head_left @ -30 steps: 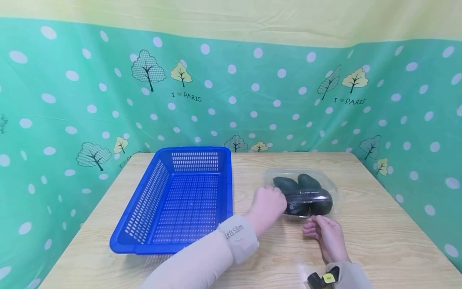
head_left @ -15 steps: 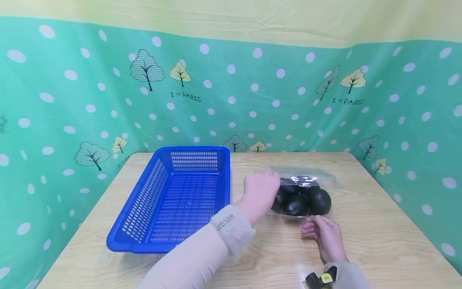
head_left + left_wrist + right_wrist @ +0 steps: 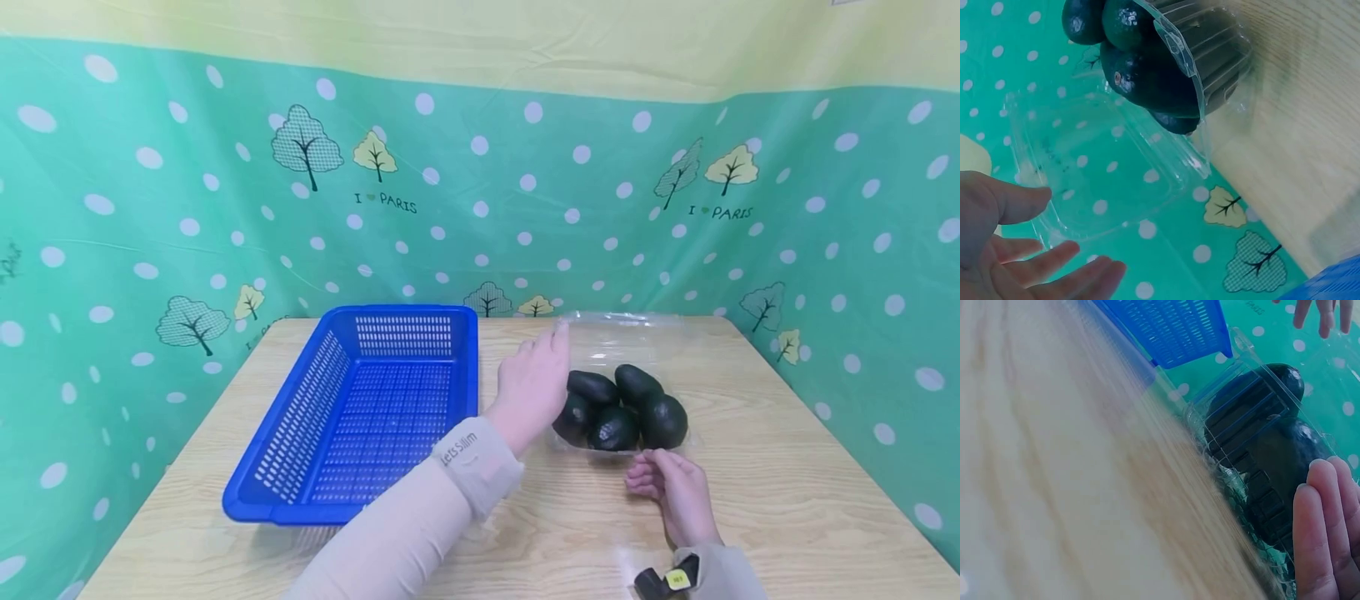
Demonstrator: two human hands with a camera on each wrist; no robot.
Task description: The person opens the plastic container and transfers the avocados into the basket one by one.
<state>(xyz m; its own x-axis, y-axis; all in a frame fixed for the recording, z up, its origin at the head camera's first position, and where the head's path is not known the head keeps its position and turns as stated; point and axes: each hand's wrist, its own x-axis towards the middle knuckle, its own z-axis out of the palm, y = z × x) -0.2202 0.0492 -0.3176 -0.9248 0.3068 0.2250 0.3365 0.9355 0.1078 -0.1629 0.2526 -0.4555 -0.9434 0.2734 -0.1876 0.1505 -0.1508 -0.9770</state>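
Several dark avocados lie in a clear plastic clamshell container on the right part of the table. Its transparent lid is swung back toward the curtain. My left hand is raised at the lid's left side; the left wrist view shows thumb and fingers spread apart, nothing gripped between them. At the container's front rim, my right hand pinches the edge with curled fingers. In the right wrist view its fingers lie against the front wall, and the thumb is hidden.
A blue perforated basket stands on the wooden table left of the container, with nothing in it. Behind the table hangs a green dotted curtain. A black strap device is at the right wrist.
The lid has swung up and back, uncovering the avocados. My left hand has moved up and away from the front rim, its fingers now spread. The right hand has stayed at the rim.
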